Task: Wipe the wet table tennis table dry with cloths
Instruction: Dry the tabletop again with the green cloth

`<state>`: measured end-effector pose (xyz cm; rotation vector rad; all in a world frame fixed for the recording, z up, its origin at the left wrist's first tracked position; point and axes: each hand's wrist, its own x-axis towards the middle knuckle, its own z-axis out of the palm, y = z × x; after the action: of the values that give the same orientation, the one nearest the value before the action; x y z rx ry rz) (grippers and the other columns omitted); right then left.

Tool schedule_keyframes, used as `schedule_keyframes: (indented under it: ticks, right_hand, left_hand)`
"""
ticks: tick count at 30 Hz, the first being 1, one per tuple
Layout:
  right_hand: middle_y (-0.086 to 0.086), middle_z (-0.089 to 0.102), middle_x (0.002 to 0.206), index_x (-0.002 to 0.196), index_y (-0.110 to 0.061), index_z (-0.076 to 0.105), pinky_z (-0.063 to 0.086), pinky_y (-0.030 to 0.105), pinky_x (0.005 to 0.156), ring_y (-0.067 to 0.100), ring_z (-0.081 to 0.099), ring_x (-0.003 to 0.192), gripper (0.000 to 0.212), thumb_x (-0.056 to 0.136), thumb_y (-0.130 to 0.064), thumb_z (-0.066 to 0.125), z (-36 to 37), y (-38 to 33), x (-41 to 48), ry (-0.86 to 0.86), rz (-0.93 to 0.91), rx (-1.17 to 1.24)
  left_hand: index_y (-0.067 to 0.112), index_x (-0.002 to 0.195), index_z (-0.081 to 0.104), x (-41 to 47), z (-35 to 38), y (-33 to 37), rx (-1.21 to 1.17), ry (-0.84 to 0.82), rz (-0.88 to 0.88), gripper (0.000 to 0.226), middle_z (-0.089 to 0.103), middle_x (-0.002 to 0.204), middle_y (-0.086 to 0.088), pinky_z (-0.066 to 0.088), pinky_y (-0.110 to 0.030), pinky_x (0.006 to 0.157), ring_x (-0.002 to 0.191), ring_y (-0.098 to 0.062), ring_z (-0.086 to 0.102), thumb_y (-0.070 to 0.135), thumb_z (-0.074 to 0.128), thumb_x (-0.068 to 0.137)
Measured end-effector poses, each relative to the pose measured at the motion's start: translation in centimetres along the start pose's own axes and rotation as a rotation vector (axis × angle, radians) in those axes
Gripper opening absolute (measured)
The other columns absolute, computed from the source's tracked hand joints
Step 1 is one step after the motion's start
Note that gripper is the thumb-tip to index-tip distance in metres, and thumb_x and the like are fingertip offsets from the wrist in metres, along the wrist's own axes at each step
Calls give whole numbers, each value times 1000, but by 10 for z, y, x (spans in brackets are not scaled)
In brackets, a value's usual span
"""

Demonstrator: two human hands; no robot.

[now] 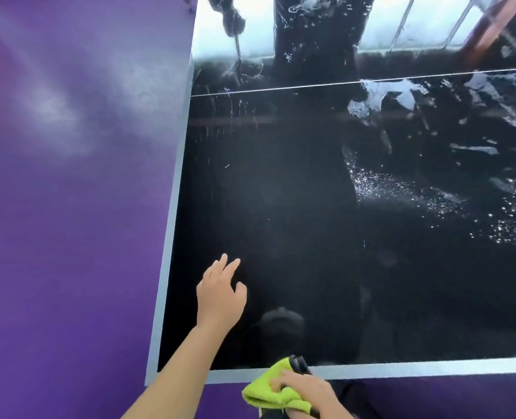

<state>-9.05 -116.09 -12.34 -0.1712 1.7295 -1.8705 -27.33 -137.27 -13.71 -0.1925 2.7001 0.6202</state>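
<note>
My left hand (220, 297) is out over the near left part of the surface (281, 192), its fingers (223, 261) straight and spread, holding nothing; I can't tell whether the palm touches the top or hangs just above it. My right hand (305, 388) is down at the near edge, fingers curled round the yellow-green cloth (269, 391), which is bunched into a wad and sits off the playing area. Something dark (299, 364) pokes out beside the cloth; I can't make out what it is.

The stretch in front of me looks dull and mostly dry. The water is to the right and further off: fine beads (401, 186) and bigger shiny puddles (380, 98) near the white line (311, 86).

What worries me:
- a balled cloth would probably smear the water around and soak through quickly
- my bare left palm on the top could leave prints, or slip if I lean into the wet part
- a hard sweep could push water over the edge onto the purple floor (69, 207), where I might skid
- if that dark thing is hard, it could scuff the top
</note>
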Motion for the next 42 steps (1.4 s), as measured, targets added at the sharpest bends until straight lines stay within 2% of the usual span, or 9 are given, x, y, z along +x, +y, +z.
schedule_keyframes:
  ticks: [1, 3, 9, 19, 31, 35, 38, 40, 42]
  right_hand:
    - [-11, 69, 93, 94, -18, 70, 46, 19, 85, -2, 64, 86, 64, 56, -68, 80, 3, -35, 9, -110, 41, 34]
    - [-6, 70, 83, 90, -29, 74, 46, 24, 82, 9, 64, 83, 35, 63, -51, 74, -10, -66, 40, 250, 228, 224]
    - [10, 75, 111, 118, -16, 69, 52, 50, 94, 31, 72, 102, 25, 98, -19, 54, -104, -120, 96, 656, 257, 723]
    - [7, 72, 120, 128, -13, 64, 55, 50, 90, 26, 69, 111, 32, 102, -19, 47, -285, -179, 160, 642, 239, 670]
    - [4, 72, 117, 128, -14, 62, 56, 43, 86, 22, 71, 104, 29, 101, -21, 54, -396, -227, 271, 663, 187, 582]
    - [-2, 69, 96, 108, -16, 63, 55, 31, 74, 12, 68, 82, 11, 101, -16, 55, -463, -254, 317, 737, 111, 378]
    - [-6, 53, 77, 88, -22, 57, 41, 23, 59, 7, 49, 62, 8, 96, -19, 57, -519, -264, 355, 829, -3, -114]
    - [-3, 54, 83, 91, -19, 60, 38, 28, 65, 16, 52, 72, 11, 96, -27, 55, -551, -255, 378, 788, -28, -579]
    - [5, 63, 113, 117, -18, 64, 41, 31, 84, 31, 57, 108, 25, 96, -29, 56, -571, -238, 400, 588, 38, -904]
  left_hand:
    - [31, 153, 37, 2, -3, 3, -1, 4, -17, 55, 28, 164, 4, 22, -44, 120, 152, -18, 21, 31, 52, 100]
    - [32, 158, 25, 12, -9, 10, 72, -3, -32, 61, 21, 166, 3, 17, -44, 122, 154, -21, 15, 40, 47, 101]
    - [24, 162, 5, 99, -27, 40, 169, -44, -120, 72, -2, 170, 2, 1, -49, 125, 156, -28, -6, 55, 33, 103]
    - [28, 161, 4, 238, -60, 100, 96, -7, -323, 73, -4, 169, 8, 6, -60, 122, 156, -28, -4, 48, 40, 101]
    - [26, 161, 3, 146, -12, 139, 46, -83, -359, 76, -5, 168, 14, 4, -52, 124, 156, -19, -5, 54, 41, 101]
    - [26, 161, 0, 126, 37, 195, -34, 23, -397, 79, -7, 169, 10, 1, -48, 125, 156, -21, -8, 60, 36, 100]
    - [26, 158, -15, 128, 73, 218, 23, 169, -479, 81, -13, 168, 7, -1, -51, 124, 155, -22, -12, 66, 20, 97]
    - [26, 160, -6, 128, 89, 219, 55, 280, -499, 83, -7, 168, 8, -1, -51, 124, 156, -21, -8, 66, 13, 90]
    - [26, 162, 4, 132, 99, 215, 90, 326, -501, 83, -1, 168, 7, -1, -51, 123, 156, -22, -3, 64, 14, 88]
